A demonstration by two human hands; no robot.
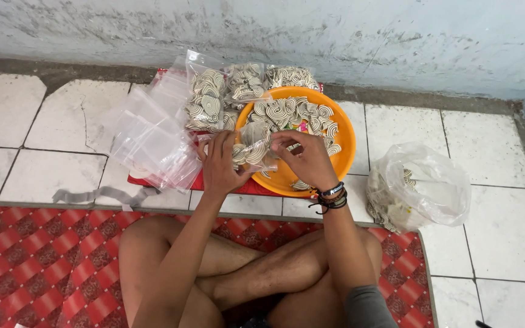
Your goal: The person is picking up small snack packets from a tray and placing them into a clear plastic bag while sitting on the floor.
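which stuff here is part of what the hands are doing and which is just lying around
In use:
- left hand and right hand, both on a small clear bag of spiral pieces
- orange bowl of spiral pieces
- empty clear bags
- filled bags

Lying about:
- large plastic bag on the tiles
- red patterned mat
- grey strip

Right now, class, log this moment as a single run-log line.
left hand: holds small clear bag | right hand: at bag's mouth | orange bowl: spiral pieces | empty bags: left
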